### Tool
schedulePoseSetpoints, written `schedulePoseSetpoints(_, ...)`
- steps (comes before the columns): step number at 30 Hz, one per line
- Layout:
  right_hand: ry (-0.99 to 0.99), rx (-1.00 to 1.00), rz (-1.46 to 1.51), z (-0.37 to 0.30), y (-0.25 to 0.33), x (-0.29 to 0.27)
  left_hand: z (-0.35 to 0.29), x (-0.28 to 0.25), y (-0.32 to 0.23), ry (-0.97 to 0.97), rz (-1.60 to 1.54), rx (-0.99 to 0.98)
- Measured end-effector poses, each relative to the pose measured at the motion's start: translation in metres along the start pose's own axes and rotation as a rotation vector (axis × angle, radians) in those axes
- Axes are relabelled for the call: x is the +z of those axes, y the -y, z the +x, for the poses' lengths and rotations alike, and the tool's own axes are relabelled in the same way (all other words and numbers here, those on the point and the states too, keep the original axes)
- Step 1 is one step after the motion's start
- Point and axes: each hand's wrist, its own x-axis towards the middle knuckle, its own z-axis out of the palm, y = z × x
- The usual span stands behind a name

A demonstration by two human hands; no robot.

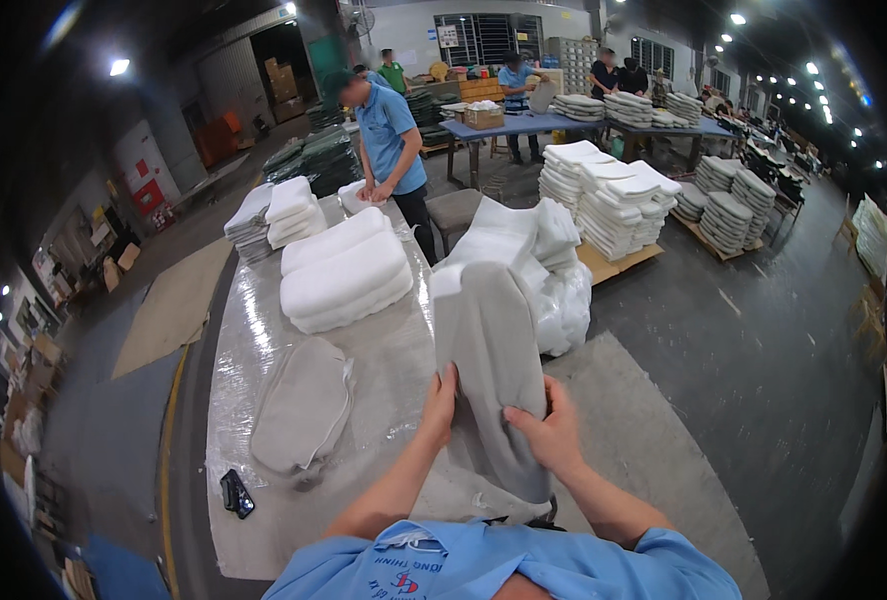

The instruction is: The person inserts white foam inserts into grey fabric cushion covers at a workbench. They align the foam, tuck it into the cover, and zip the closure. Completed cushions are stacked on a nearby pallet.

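Note:
Upright in front of me, over the table's right edge, is a long grey cushion with rounded ends. White padding shows at its upper left corner. My left hand grips its left side, and my right hand is closed on its right side with the thumb on the near face. To the left, a flat grey cushion cover lies on the plastic-covered table. Beyond it sits a stack of white padding pieces.
A dark phone-like object lies near the table's left corner. White padding in clear plastic bulges beyond the cushion. A person in a blue shirt works at the table's far end. Padding stacks stand on cardboard at right.

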Motion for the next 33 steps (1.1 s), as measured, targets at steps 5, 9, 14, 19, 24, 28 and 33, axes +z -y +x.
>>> schedulePoseSetpoints(5,0.237,0.105,0.288,-0.021,-0.021,0.011,0.016,0.003,0.001,0.226,-0.157,0.024)
schedulePoseSetpoints(9,-0.142,0.212,0.183,-0.004,-0.048,-0.014,-0.001,-0.005,0.019,0.287,-0.085,-0.168)
schedulePoseSetpoints(14,-0.096,0.296,0.431,-0.017,-0.064,-0.013,-0.04,-0.042,0.051,0.169,0.093,-0.374)
schedulePoseSetpoints(19,-0.194,0.378,0.508,-0.051,-0.082,-0.004,-0.061,-0.067,0.078,0.089,0.275,-0.515)
schedulePoseSetpoints(24,-0.305,0.525,0.688,-0.083,-0.105,-0.011,-0.063,-0.076,0.104,0.082,0.447,-0.615)
schedulePoseSetpoints(28,-0.406,0.538,0.806,-0.107,-0.12,-0.019,-0.057,-0.066,0.121,0.13,0.607,-0.669)
schedulePoseSetpoints(33,-0.516,0.726,0.634,-0.132,-0.158,-0.029,-0.038,-0.038,0.139,0.264,0.879,-0.668)
